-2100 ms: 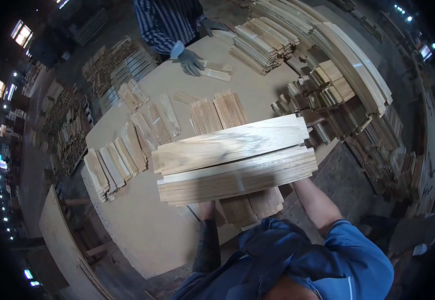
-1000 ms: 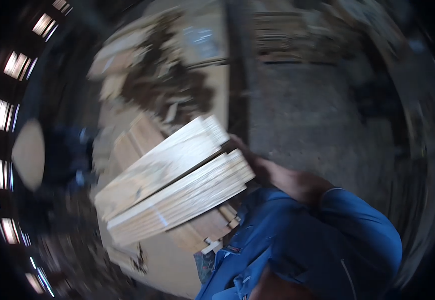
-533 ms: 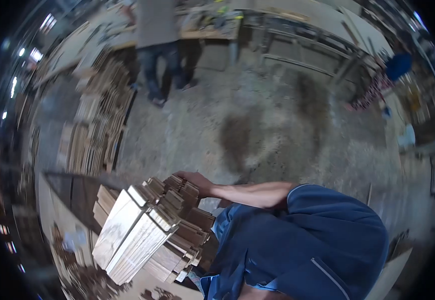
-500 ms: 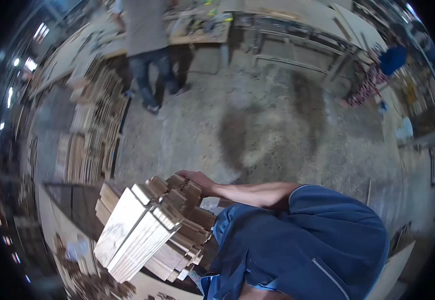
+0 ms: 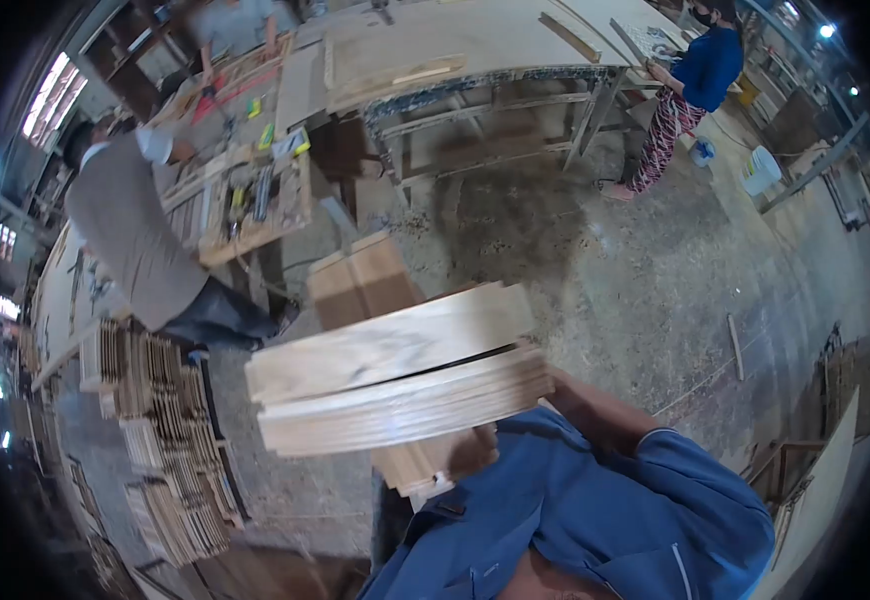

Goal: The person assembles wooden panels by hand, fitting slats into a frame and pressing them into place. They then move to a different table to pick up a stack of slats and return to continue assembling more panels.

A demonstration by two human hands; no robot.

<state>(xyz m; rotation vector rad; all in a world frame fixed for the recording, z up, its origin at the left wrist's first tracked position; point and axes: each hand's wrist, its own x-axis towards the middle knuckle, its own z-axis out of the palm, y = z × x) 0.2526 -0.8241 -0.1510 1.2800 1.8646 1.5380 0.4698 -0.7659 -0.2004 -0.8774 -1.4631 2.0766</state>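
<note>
A stack of pale wooden boards (image 5: 395,385) with notched ends is held up in front of my chest. More boards (image 5: 365,280) lie crosswise beneath it, sticking out on the far side and towards my shirt. My right forearm (image 5: 595,408) reaches to the stack's right end. The fingers of that hand are hidden behind the wood; half a second ago they were wrapped around the boards' edge. My left hand does not show, and the stack covers the area where it could be.
Piled boards (image 5: 170,440) stand on the floor at left. A person in a grey-brown top (image 5: 140,230) bends over a tool-strewn workbench (image 5: 255,235). Another in blue (image 5: 710,70) stands at a long table (image 5: 435,35). A white bucket (image 5: 761,172) and a loose stick (image 5: 735,347) are at right.
My view has swung right, bringing the long table and the person in blue closer to the middle. The board stack now lies more level across the view, and my right hand has gone behind it.
</note>
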